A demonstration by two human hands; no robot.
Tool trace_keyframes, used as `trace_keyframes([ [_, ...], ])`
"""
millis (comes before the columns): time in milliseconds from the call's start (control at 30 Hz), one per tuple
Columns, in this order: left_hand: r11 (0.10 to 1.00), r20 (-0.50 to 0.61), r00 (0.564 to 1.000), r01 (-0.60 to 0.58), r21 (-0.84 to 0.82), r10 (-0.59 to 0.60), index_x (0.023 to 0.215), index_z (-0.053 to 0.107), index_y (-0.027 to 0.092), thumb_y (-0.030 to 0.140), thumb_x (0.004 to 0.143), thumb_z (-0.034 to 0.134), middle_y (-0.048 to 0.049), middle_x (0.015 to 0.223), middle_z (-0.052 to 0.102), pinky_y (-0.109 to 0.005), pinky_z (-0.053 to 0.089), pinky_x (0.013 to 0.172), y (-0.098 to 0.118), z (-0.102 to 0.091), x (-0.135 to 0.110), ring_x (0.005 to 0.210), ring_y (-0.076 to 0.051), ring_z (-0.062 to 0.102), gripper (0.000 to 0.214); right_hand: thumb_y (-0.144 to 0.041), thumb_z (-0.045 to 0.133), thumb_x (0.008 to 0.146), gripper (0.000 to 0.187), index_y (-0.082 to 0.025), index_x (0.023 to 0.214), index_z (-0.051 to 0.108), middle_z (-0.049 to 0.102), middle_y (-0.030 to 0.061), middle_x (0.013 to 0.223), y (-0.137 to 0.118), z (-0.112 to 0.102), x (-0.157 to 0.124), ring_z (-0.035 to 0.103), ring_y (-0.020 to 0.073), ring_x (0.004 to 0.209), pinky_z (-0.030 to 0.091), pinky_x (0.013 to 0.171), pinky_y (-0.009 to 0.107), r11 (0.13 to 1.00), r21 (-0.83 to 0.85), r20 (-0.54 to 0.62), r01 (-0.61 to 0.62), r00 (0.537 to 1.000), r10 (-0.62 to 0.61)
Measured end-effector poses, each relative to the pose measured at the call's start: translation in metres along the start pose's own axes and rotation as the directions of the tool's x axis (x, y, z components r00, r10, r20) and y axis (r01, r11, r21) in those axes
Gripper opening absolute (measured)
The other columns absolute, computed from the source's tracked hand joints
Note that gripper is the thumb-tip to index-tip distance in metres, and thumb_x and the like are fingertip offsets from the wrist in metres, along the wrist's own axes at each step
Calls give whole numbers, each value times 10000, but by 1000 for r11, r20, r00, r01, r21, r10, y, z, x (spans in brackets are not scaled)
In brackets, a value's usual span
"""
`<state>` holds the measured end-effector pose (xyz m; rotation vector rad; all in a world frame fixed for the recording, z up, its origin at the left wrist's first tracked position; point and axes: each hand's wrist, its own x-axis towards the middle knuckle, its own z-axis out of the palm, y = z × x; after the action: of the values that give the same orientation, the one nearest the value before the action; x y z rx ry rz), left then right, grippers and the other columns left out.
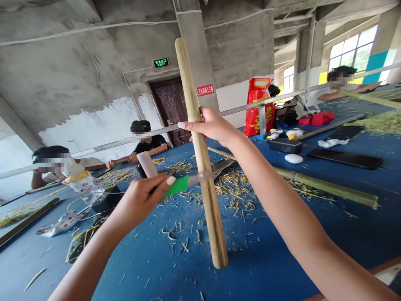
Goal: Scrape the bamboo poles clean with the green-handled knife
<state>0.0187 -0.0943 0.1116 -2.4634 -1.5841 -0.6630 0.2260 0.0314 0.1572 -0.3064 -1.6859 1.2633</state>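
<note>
My right hand (211, 125) is closed round a pale bamboo stick (200, 150) that stands nearly upright, its lower end resting on the blue table (250, 267). My left hand (142, 198) is wrapped round a green-handled scraper knife (180, 185); its blade lies across the stick at about mid-height. A white tube-like end sticks up above my left fist.
Bamboo shavings (232, 188) litter the table. A long green bamboo pole (326, 188) lies to the right, beyond it phones (344, 158), a black box (285, 145) and a red bag (259, 104). Three other people sit at the far side. A metal rail (119, 144) crosses behind.
</note>
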Motion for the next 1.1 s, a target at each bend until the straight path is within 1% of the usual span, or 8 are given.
trace_keyframes([
  [133,991,345,929,-111,-78,132,643,533,160,362,880,389,33,541,489,-175,319,472,-2,9,-9,488,-63,415,343,-246,657,714,359,-172,1015,477,581,51,839,-1,-1,-4,599,191,772,543,662,327,998,-5,93,55,994,-54],
  [200,991,322,938,-115,-61,129,652,549,159,361,876,393,31,549,501,-174,324,485,-2,10,-11,498,-65,421,340,-208,641,720,321,-165,999,488,587,51,833,-2,-1,-6,598,194,787,544,679,329,999,-10,124,51,991,-50],
  [300,1000,73,997,-10,-12,11,713,570,160,382,867,401,30,553,525,-177,342,495,-2,6,-12,500,-76,445,319,-164,631,720,297,-164,984,496,587,41,818,-1,1,-5,596,192,793,548,674,323,998,-12,125,59,990,-57],
  [400,997,-111,991,75,4,-74,684,544,161,405,865,393,36,521,506,-181,335,477,-4,5,-11,475,-78,429,339,-142,620,727,273,-163,973,505,586,39,821,2,3,-4,594,187,792,551,654,319,999,-6,112,48,993,-48],
  [600,990,210,972,-86,-114,109,661,555,160,360,883,381,33,537,511,-173,341,492,-16,24,-15,484,-65,463,346,-149,601,744,189,-172,913,519,600,45,845,11,0,1,597,182,786,555,638,313,1000,2,108,12,994,-13],
  [667,990,222,968,-96,-106,117,712,581,162,353,881,388,32,553,529,-169,347,497,-18,27,-17,491,-66,478,320,-150,597,748,179,-176,906,518,603,48,858,15,-2,2,602,182,784,556,640,316,1000,10,106,-7,994,6],
  [867,996,-125,990,75,44,-69,804,589,160,401,873,369,25,586,571,-171,357,498,-19,25,-19,497,-80,484,333,-141,600,741,198,-172,921,525,606,60,865,21,-2,4,609,186,779,554,642,322,999,25,88,-41,995,39],
  [1100,980,-303,946,157,122,-114,862,579,159,385,875,354,8,602,601,-176,367,514,-13,31,-24,498,-87,495,319,-115,620,700,303,-178,978,518,612,59,869,21,2,2,608,202,791,554,584,307,998,4,88,-57,994,57],
])
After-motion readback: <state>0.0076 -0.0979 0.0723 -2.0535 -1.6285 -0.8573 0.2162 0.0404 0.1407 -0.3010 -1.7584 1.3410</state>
